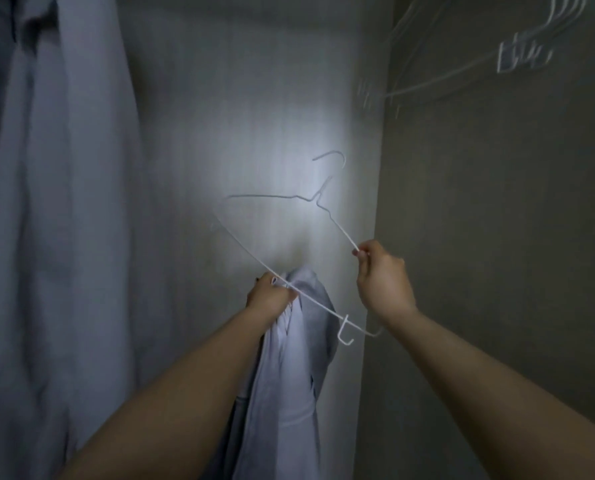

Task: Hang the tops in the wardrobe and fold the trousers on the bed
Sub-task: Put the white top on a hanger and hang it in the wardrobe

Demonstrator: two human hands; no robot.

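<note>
A white wire hanger is tilted in front of the wardrobe's back wall, its hook pointing up. My right hand pinches one of its sloping arms. My left hand grips a pale grey-blue top bunched in the fist, and the hanger's bottom bar crosses over those fingers. The top hangs down below my left hand.
A light blue garment hangs at the left of the wardrobe. Several empty white hangers, blurred, hang at the upper right by the wardrobe's side panel. The lit back wall is straight ahead.
</note>
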